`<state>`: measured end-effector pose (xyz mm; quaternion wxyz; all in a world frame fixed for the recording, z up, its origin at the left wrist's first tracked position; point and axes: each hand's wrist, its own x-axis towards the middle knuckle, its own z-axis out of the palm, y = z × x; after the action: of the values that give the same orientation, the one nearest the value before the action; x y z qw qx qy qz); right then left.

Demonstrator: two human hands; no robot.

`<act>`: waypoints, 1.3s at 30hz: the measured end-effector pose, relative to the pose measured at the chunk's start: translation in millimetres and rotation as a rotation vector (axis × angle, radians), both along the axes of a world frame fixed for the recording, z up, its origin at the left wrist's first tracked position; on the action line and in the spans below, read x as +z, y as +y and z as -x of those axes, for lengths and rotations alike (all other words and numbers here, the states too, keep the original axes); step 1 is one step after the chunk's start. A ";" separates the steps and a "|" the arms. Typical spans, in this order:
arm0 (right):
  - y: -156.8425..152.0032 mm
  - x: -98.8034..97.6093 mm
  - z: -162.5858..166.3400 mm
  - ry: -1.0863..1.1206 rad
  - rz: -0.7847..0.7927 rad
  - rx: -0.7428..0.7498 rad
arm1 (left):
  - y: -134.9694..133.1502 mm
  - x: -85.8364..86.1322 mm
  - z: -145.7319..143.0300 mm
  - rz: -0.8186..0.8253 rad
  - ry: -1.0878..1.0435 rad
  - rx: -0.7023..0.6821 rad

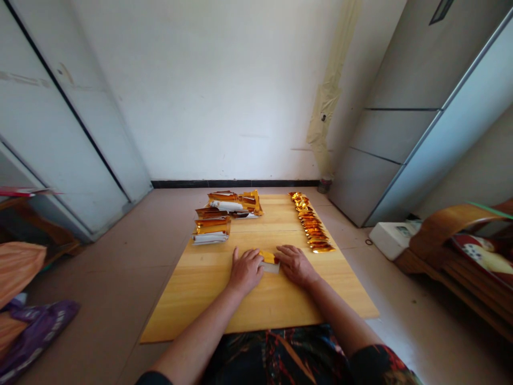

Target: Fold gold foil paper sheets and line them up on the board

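A small piece of gold foil paper (270, 261) with a white underside lies on the wooden board (208, 299) between my two hands. My left hand (245, 269) rests on its left end with the fingers curled over it. My right hand (294, 264) presses on its right end, fingers bent down onto the paper. Both hands lie low on the board, near its middle.
Stacks of gold and white paper sheets (212, 227) and a second pile (235, 203) sit at the far left of the board. A row of several folded gold pieces (312, 224) runs along the right edge. A grey cabinet (401, 133), a white scale (390, 238) and a wooden chair (460, 235) stand at right.
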<state>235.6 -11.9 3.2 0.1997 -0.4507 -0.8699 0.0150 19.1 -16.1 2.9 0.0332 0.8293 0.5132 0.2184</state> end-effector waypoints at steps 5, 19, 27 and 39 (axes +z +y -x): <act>-2.3 3.3 5.8 -0.042 0.017 0.038 | -0.9 -1.3 4.1 -0.011 0.022 -0.033; -1.1 -3.9 6.8 -0.027 -0.002 0.022 | -6.2 -6.1 9.8 0.024 0.088 0.093; -3.7 -3.3 8.3 -0.016 -0.013 0.012 | -10.1 -5.1 7.1 0.009 0.092 0.111; 1.0 8.4 15.7 -0.095 -0.008 0.017 | -6.3 -4.3 8.2 0.066 0.046 0.125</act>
<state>219.9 -10.9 11.6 0.1599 -0.4428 -0.8822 -0.0083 11.0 -22.4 -1.3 0.0351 0.7989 0.5715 0.1840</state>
